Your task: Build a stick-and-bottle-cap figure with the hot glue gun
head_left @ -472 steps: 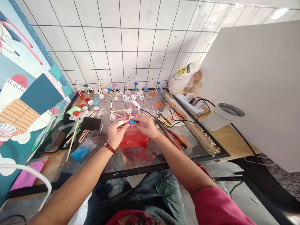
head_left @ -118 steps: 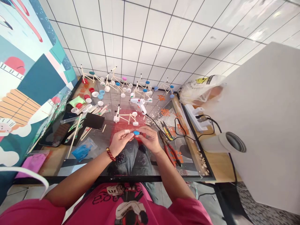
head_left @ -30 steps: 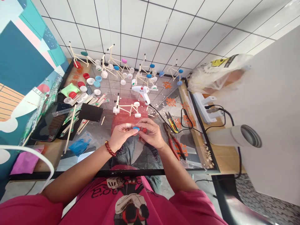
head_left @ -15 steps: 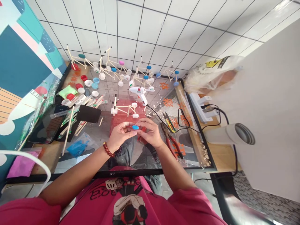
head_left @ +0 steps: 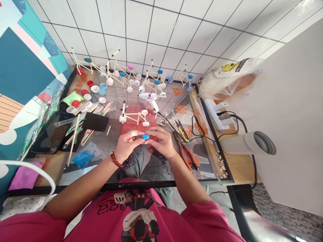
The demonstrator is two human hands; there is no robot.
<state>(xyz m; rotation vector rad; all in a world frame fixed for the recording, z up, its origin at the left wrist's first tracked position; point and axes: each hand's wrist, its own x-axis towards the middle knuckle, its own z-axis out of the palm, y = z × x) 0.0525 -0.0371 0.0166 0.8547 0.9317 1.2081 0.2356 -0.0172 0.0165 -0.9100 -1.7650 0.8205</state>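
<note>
A small flattened oval of blue modelling clay (head_left: 145, 136) is pinched between the fingertips of both hands over the glass tabletop. My left hand (head_left: 129, 144), with a plaster on one finger, grips its left side. On the other side my right hand (head_left: 161, 142) closes its thumb and fingers on it. Just beyond the hands a small tricycle model (head_left: 133, 117) of wooden sticks, with white bottle-cap wheels, stands on a red patch. Behind it lies a white glue gun (head_left: 150, 99) with its cord running right.
Several finished stick models (head_left: 156, 82) line the wall. Bottle caps (head_left: 95, 89), sticks, a black sheet (head_left: 96, 122) and a bag of blue clay (head_left: 84, 158) lie left. Red-handled pliers (head_left: 185, 153) and yellow-green cutters (head_left: 182, 131) lie right, near a power strip (head_left: 219, 114) and a white cup (head_left: 242, 144).
The blue clay shows more fully between the fingertips, and my left fingers have shifted, bringing the plaster into view. Both hands stay in nearly the same place.
</note>
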